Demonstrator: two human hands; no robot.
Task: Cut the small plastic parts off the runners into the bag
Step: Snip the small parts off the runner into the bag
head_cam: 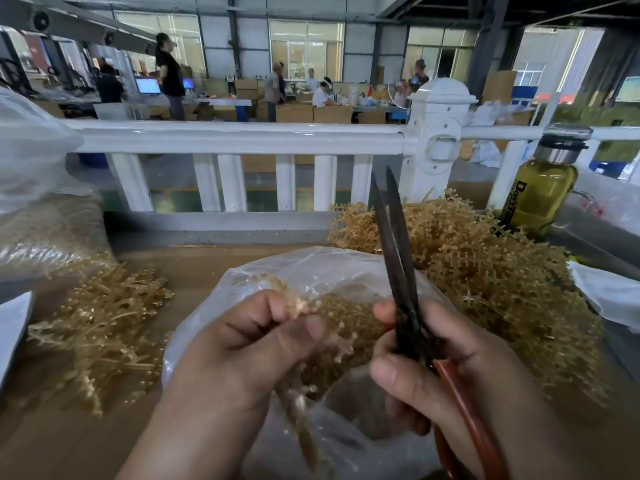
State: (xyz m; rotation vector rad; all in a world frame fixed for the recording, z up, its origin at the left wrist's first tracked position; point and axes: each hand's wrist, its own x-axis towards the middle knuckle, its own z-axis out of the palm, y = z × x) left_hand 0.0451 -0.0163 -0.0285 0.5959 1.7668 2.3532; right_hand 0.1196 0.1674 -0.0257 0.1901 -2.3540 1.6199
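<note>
My left hand (252, 344) pinches a tan plastic runner (298, 303) with small parts on it, held over the open clear plastic bag (311, 268). Loose tan parts (349, 323) fill the bottom of the bag. My right hand (450, 368) grips dark scissors (394, 237) by their orange handles. The blades point up and away, slightly parted, just right of the runner. The runner's lower end is blurred below my left hand.
A big heap of tan runners (485, 268) lies at the right, a smaller heap (104, 327) at the left. A yellow-green bottle (540, 195) stands by the white railing (242, 140). Another filled clear bag (38, 188) sits at the far left. People work in the background.
</note>
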